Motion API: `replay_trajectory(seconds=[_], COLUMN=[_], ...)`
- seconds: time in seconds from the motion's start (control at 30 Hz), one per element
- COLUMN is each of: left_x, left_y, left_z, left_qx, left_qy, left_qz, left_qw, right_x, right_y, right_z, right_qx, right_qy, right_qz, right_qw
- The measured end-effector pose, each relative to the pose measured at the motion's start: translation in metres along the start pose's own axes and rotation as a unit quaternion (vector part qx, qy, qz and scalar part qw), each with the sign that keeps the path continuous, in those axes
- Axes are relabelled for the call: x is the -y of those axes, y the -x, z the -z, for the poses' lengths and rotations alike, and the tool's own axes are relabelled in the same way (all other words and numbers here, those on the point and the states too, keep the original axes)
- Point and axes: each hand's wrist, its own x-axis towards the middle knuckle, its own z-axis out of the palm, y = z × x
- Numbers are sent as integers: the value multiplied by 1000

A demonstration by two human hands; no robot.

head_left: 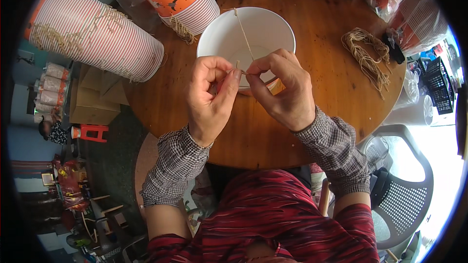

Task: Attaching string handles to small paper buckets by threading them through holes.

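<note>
A white-lined paper bucket [214,39] stands on the round wooden table with its open mouth facing up. A thin tan cord [243,31] runs from the bucket's far rim across the opening toward my fingers. Over the near rim, my left hand [210,98] pinches a short end of the cord between thumb and index finger. My right hand [288,90] pinches the cord just beside it, fingertips almost touching the left ones. Whether there is a knot between the fingertips is too small to tell. Both forearms wear checked sleeve covers.
Nested striped buckets [97,34] with cords lean at the left; an orange-printed stack [190,0] stands behind. A loose cord bundle [365,53] lies on the right, near plastic-wrapped stacks [419,24]. A grey chair [407,199] stands at the right. A person [57,132] is far left.
</note>
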Motion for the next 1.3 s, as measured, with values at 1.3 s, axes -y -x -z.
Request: replay_trajectory(seconds=[1.3], left_x=[-20], left_y=[-31], left_z=[26], left_qx=[177], left_qy=[89], left_qz=[243], left_qw=[950], right_x=[-11], right_y=[3], right_z=[0], right_qx=[-25], right_qy=[-73], right_qz=[5], right_qw=[997])
